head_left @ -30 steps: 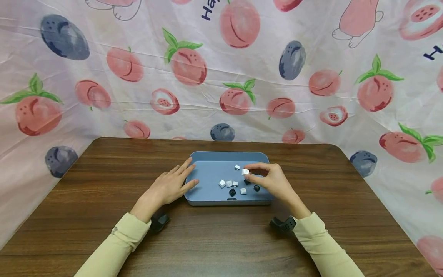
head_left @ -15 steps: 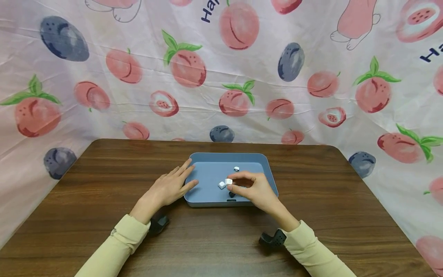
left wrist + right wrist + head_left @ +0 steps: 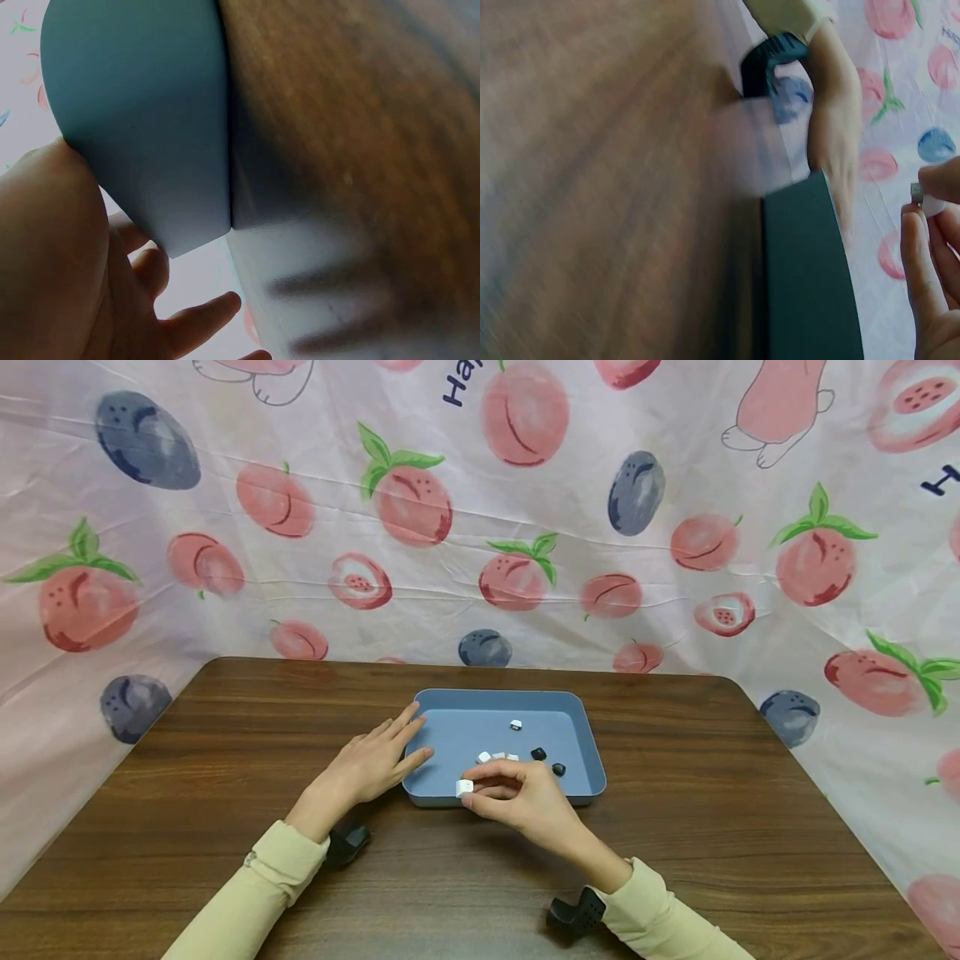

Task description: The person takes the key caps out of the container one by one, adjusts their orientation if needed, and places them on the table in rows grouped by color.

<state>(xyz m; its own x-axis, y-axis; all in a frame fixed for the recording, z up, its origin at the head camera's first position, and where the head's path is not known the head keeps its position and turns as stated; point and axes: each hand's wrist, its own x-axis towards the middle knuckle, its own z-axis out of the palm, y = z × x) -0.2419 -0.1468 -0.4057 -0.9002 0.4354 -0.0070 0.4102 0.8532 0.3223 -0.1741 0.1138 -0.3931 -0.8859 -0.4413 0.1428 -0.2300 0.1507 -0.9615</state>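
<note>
Thumb and fingertips of my right hand (image 3: 525, 802) pinch a small white keycap (image 3: 464, 787) above the front edge of the blue tray (image 3: 450, 735). In the right wrist view the same keycap (image 3: 932, 205) sits between the fingertips. My left hand (image 3: 363, 768) rests on the tray's left rim, its fingers fairly straight and spread. Inside the tray lie several white keycaps (image 3: 483, 757) in a row, partly covered by the right hand. One white keycap (image 3: 516, 725) lies farther back. Black keycaps (image 3: 538, 753) lie to the right.
The tray stands on a brown wooden table (image 3: 300, 710). Behind the table hangs a fruit-print cloth (image 3: 420, 618). Dark straps (image 3: 576, 912) with cameras sit at both wrists, low above the tabletop.
My right hand has moved left and toward the front of the tray with the white keycap, uncovering the black keycaps at the right. The left hand has stayed on the rim.
</note>
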